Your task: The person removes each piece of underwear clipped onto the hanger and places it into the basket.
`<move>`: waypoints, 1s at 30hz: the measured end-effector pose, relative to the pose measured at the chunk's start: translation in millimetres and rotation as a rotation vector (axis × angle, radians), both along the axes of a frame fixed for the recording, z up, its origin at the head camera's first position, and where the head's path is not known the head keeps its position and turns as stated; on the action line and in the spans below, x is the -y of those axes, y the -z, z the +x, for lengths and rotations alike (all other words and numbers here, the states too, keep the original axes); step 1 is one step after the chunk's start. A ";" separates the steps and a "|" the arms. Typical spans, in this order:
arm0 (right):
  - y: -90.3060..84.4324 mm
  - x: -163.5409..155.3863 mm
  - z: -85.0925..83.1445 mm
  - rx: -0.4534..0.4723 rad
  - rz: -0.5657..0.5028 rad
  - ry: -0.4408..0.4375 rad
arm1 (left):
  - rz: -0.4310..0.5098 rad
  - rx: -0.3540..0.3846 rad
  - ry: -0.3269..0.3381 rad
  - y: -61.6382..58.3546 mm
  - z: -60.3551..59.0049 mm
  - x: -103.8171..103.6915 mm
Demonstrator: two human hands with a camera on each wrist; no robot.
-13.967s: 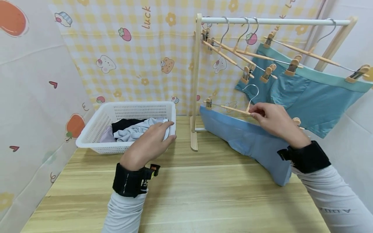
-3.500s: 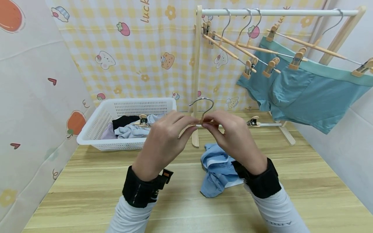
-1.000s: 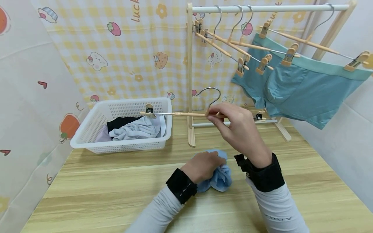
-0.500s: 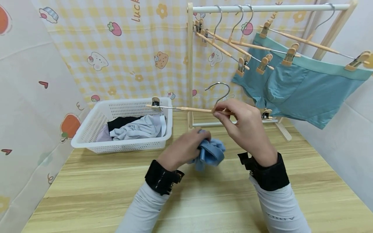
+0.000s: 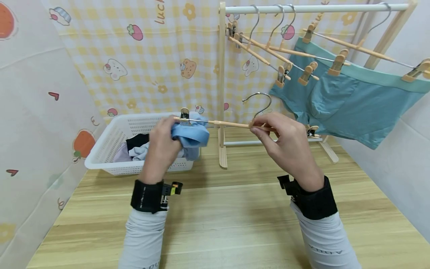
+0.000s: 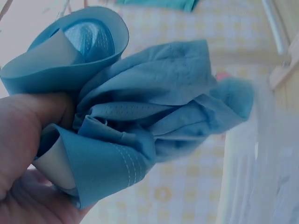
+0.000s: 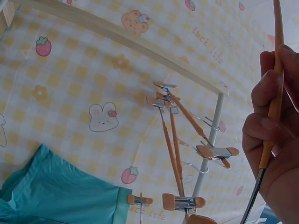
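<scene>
Above the white basket, at left: one blue garment, bunched, gripped by the left hand, its fingers curled round the cloth. Near centre: one clip hanger, off the rack, pinched between finger and thumb of the right hand. Progress, as judged: partway; teal shorts clipped up at right, blue garment seemingly unclipped, three hangers bare, other clothes unhung in the basket.

Wht basket w/ clothes on tbl, L of rack w/ teal shorts & bare hangers
</scene>
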State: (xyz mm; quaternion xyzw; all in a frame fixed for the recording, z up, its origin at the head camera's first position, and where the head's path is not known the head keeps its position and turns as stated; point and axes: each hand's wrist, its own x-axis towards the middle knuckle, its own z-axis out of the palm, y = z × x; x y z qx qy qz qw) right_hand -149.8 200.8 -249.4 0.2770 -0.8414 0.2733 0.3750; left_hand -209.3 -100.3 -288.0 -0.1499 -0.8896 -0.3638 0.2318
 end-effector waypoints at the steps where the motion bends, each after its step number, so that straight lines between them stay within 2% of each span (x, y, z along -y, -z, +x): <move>1: 0.1 0.3 -0.1 0.002 0.000 -0.002 | 0.024 -0.005 -0.031 -0.7 -0.5 6.6; 9: 1.5 2.9 -0.7 0.011 0.010 -0.012 | 0.144 -0.002 -0.213 -1.9 -2.3 45.5; 15: 2.2 4.4 -1.1 0.024 0.019 -0.008 | 0.176 0.106 -0.302 -0.2 -4.3 62.5; 24: 2.9 4.6 -1.0 0.041 0.028 -0.004 | 0.185 0.272 -0.347 4.8 -10.6 76.2; 30: 2.5 5.9 -0.7 0.049 0.033 -0.011 | 0.195 0.314 -0.345 7.1 -12.7 80.0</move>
